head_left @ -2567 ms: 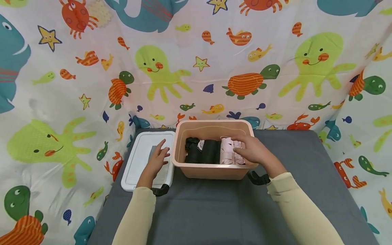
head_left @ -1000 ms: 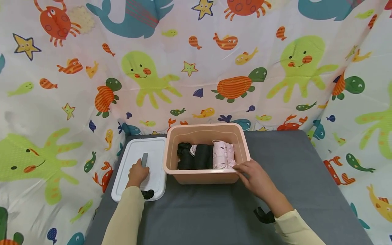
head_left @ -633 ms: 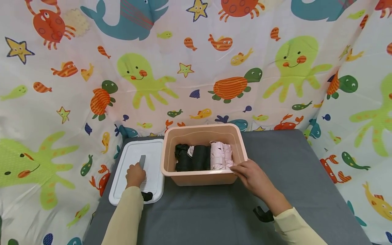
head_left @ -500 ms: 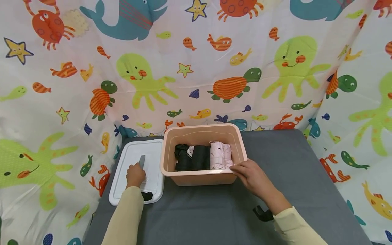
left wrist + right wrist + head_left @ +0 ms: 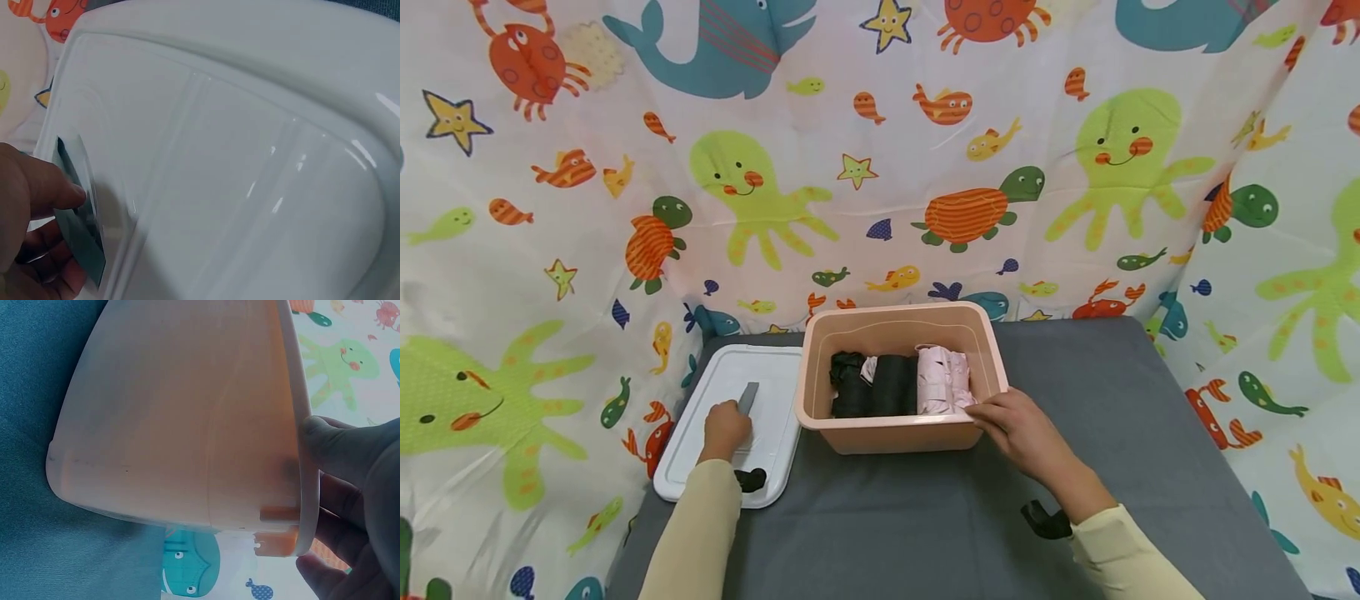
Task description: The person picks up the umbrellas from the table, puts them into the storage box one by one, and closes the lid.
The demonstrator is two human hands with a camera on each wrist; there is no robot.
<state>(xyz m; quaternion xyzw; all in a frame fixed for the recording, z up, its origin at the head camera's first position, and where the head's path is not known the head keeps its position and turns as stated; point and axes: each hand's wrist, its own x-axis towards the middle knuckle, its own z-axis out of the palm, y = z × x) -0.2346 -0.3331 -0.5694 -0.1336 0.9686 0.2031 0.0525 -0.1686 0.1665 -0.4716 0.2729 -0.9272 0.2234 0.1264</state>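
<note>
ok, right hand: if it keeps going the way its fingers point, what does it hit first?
It already meets the bin: the right hand has its fingers on the near right rim corner. Straight on, over the rim, the pink roll looks first, though depth is unclear.

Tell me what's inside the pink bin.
The pink bin holds rolled clothes in a row: a black roll on the left, another black roll in the middle, a pale pink roll on the right. Anything beneath them is hidden.

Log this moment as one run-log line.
left hand: grips handle of white lid | right hand: holds rim of pink bin | bin holds rolled clothes | grey table
</note>
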